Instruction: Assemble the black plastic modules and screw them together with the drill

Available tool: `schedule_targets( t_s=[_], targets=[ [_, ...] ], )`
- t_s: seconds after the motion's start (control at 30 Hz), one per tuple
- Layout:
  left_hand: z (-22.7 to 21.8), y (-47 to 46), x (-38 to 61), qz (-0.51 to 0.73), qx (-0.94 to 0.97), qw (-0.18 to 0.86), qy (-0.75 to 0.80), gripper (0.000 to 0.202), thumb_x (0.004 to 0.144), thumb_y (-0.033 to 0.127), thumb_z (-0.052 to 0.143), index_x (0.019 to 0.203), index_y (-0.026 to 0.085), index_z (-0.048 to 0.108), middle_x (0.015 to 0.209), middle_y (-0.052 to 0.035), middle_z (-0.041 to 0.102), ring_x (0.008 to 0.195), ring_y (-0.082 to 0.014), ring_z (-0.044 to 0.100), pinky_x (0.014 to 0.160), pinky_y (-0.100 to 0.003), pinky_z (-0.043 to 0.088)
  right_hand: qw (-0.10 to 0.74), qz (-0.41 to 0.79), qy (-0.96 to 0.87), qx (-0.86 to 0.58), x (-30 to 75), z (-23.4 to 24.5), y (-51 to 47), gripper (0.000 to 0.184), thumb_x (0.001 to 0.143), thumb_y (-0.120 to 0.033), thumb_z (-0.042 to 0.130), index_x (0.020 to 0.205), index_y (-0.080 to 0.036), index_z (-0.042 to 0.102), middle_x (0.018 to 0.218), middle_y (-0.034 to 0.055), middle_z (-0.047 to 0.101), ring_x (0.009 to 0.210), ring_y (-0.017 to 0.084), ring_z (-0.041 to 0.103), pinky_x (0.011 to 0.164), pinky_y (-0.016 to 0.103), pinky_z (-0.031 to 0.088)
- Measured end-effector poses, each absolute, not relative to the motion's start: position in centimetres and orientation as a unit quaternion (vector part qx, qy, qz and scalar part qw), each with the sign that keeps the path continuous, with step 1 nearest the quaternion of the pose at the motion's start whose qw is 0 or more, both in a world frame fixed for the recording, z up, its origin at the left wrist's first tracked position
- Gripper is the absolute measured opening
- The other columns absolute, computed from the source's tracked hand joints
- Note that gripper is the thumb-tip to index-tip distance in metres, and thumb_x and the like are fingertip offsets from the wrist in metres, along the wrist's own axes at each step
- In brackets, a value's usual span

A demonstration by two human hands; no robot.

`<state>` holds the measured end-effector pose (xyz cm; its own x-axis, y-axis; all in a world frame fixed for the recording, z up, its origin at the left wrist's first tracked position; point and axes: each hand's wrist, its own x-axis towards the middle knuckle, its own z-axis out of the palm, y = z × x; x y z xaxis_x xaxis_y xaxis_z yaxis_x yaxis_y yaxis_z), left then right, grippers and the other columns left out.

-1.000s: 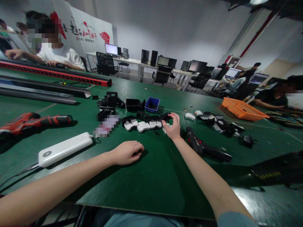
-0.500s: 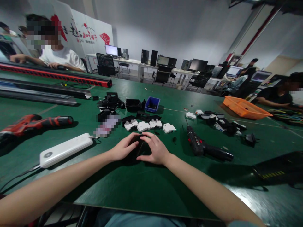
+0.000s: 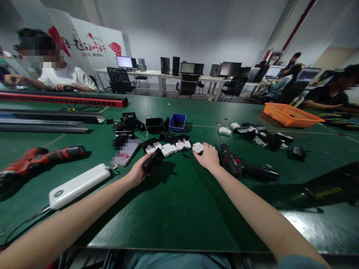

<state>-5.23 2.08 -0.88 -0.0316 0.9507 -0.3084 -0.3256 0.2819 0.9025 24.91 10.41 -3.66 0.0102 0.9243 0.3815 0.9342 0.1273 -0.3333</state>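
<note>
My left hand is closed around a black plastic part, held tilted just above the green table. To the right, my right hand reaches over a small white plastic part, with thumb and fingers at its edge. This white part lies at the right end of a row of similar white pieces. Behind that row are black plastic pieces. A black cordless screwdriver rests a little to the right of my right hand, its bit pointing away from me.
A white power strip-like case, a blurred-out phone and a red-black power tool lie left. Behind stand a black bin and a blue bin. An orange tray sits far right. Two people sit across and to the right.
My hands have moved apart. The left now carries the black part leftward by itself, while the right has let go and moved right to the white part.
</note>
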Motion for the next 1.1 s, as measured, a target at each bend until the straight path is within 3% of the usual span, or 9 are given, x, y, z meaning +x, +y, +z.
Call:
schedule_targets(
  t_s=[0.13,0.27,0.43,0.6,0.83,1.0,1.1],
  targets=[
    [-0.6,2.3,-5.1,0.525,0.274,0.627,0.506,0.037,0.083,0.036,0.056,0.116,0.02,0.061,0.076,-0.0005,0.067,0.055,-0.0126,0.059,0.039,-0.019,0.038,0.353,-0.013,-0.687,-0.636,24.8,-2.4,10.0,0.049,0.081,-0.05,0.059,0.115,-0.014,0.054,0.111,0.0171,0.06,0.107,0.034,0.054,0.092,0.048,0.044],
    [-0.7,2.5,-4.8,0.516,0.301,0.611,0.52,0.041,0.083,0.036,0.059,0.122,0.025,0.058,0.084,0.0001,0.066,0.056,-0.0105,0.058,0.041,-0.017,0.038,0.422,0.007,-0.76,-0.495,23.0,-0.8,7.5,0.05,0.083,-0.044,0.059,0.123,-0.015,0.05,0.123,0.0161,0.056,0.118,0.031,0.049,0.101,0.047,0.04],
    [-1.1,2.4,-4.5,0.497,0.412,0.576,0.502,0.05,0.082,0.045,0.061,0.129,0.028,0.054,0.087,-0.0007,0.065,0.051,-0.0084,0.051,0.039,-0.017,0.032,0.397,0.085,-0.837,-0.366,19.9,-0.3,4.0,0.052,0.076,-0.037,0.065,0.123,-0.02,0.049,0.121,0.0118,0.057,0.115,0.03,0.052,0.1,0.046,0.043],
    [-1.3,2.1,-4.5,0.462,0.484,0.545,0.505,0.057,0.082,0.054,0.061,0.131,0.026,0.054,0.08,-0.0008,0.061,0.052,-0.0082,0.046,0.04,-0.017,0.032,0.362,0.159,-0.853,-0.341,18.7,-0.3,2.7,0.06,0.075,-0.039,0.069,0.128,-0.021,0.047,0.124,0.0116,0.057,0.116,0.029,0.053,0.099,0.046,0.044],
    [-0.3,1.3,-5.1,0.409,0.556,0.567,0.449,0.068,0.08,0.045,0.068,0.139,0.023,0.044,0.09,-0.0039,0.063,0.058,-0.0092,0.05,0.048,-0.018,0.035,0.331,0.241,-0.845,-0.343,19.0,-0.9,3.1,0.08,0.071,-0.043,0.076,0.139,-0.024,0.038,0.135,0.0119,0.052,0.123,0.028,0.051,0.104,0.046,0.041],
    [-0.2,1.2,-5.3,0.407,0.58,0.582,0.4,0.078,0.073,0.034,0.077,0.14,0.021,0.039,0.113,-0.0105,0.063,0.085,-0.019,0.061,0.062,-0.022,0.045,0.306,0.32,-0.832,-0.333,19.3,-1.4,3.6,0.102,0.067,-0.043,0.081,0.148,-0.028,0.021,0.14,0.0123,0.05,0.128,0.029,0.05,0.105,0.047,0.04],
    [-0.6,1.4,-5.1,0.424,0.583,0.579,0.382,0.081,0.071,0.033,0.078,0.139,0.02,0.036,0.115,-0.011,0.063,0.097,-0.0235,0.062,0.075,-0.028,0.048,0.293,0.346,-0.827,-0.333,19.3,-1.4,3.6,0.107,0.067,-0.044,0.081,0.15,-0.031,0.016,0.143,0.0123,0.049,0.127,0.03,0.051,0.105,0.049,0.04]
  ],
)
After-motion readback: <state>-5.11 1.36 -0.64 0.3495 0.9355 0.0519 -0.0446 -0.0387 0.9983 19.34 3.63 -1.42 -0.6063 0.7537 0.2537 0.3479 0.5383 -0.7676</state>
